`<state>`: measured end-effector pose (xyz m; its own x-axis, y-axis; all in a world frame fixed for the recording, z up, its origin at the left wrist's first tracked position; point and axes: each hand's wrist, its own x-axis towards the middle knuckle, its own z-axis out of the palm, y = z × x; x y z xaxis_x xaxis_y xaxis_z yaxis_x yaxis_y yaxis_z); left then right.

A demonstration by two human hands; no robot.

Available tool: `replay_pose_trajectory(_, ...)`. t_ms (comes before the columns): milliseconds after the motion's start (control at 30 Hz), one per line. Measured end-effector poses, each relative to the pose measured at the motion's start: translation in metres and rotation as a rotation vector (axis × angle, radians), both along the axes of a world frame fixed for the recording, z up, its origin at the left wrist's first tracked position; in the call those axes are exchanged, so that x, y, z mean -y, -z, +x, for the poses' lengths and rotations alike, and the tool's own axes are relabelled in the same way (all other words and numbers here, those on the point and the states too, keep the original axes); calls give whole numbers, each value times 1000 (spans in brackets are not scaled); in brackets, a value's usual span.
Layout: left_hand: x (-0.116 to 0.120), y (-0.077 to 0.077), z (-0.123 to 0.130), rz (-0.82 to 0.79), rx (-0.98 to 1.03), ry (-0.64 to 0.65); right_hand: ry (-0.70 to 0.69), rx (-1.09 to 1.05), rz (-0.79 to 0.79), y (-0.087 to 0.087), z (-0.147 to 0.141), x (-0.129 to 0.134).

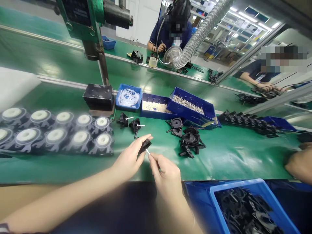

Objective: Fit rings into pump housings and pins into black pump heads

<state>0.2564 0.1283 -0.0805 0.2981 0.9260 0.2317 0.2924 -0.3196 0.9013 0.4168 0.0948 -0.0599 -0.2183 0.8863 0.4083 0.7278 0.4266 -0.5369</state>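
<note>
one black part point(146, 145) in left hand point(128, 158), white tube point(147, 151) pinched in right hand point(168, 170), axis slanting up-left toward part

You are in a factory assembly workshop: your green worktable point(234, 162) carries a blue bin point(187, 114) of small metal pieces point(188, 104) and rows of matching black-and-white parts point(81, 138), with a green machine point(81, 32) nearby. Across from you, a person point(156, 32) works at another green bench point(120, 49) beside a flexible metal duct point(204, 35), and long ceiling lights point(247, 17) shine behind.
</note>
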Motion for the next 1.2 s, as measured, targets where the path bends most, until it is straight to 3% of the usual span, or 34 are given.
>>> replay_pose_trajectory(267, 0, -2, 1, 66, -83, -4, 3, -22, 5, 1, 0, 0)
replay_pose_trajectory(533, 1, 3, 4, 320, -218, 20, -23, -71, -48, 4, 0, -2)
replay_pose_trajectory(700, -4, 4, 3, 264, -244, 71, -48, -172, -155, 6, 4, -13)
replay_pose_trajectory(833, -9, 5, 2, 72, -303, 162, -71, -206, -272, 9, 17, -38)
replay_pose_trajectory(967, -5, 2, 5, -12, -312, 175, 52, -110, -145, 18, 34, -77)
replay_pose_trajectory(1100, 3, -17, -7, -86, -426, 268, 113, -35, -120, 29, 34, -116)
replay_pose_trajectory(1200, 2, -41, -30, -39, -499, 282, 37, -24, -135, 31, 19, -136)
